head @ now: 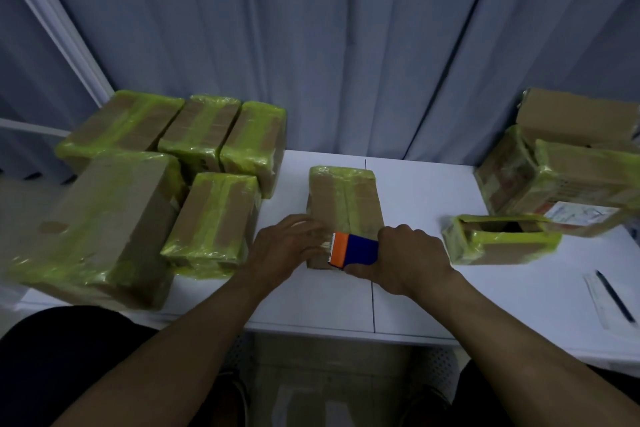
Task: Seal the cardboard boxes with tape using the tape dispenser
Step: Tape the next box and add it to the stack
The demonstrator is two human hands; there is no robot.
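Centre box [344,204]: a brown cardboard box banded with yellow-green tape, lying lengthwise on the white surface [415,184] directly in front of the person. The tape dispenser [353,251], orange at its toothed head and blue at its body, rests on the near end of the centre box with the head pointing left. The right hand [405,260] holds it from the right, its grip clamped on the blue body with the fingers curled over the top and the thumb beneath. The left hand [287,246] lies flat on the near left corner of the centre box, fingers straight and touching the cardboard just beside the dispenser's head; its grip is apart and encloses nothing.

Just left of the centre box stands a taped box [214,218]. Farther left is a large box [104,218] streaked with the same tape. Left of the centre box and farther back, three wrapped boxes [199,130] stand side by side, touching.

Right of the centre box, near but apart, lies an open-topped box [498,239] with taped edges and a dark opening in its upper face. Beyond it, well to the right, is a stack of boxes [571,180], one bearing a white label [581,213].

Right of the centre box and nearer the person, a dark pen [614,296] lies on a pale strip [597,302] whose nature cannot be told. A thin dark seam [373,305] crosses the surface under the centre box. Behind it hangs a grey-blue curtain [311,45].
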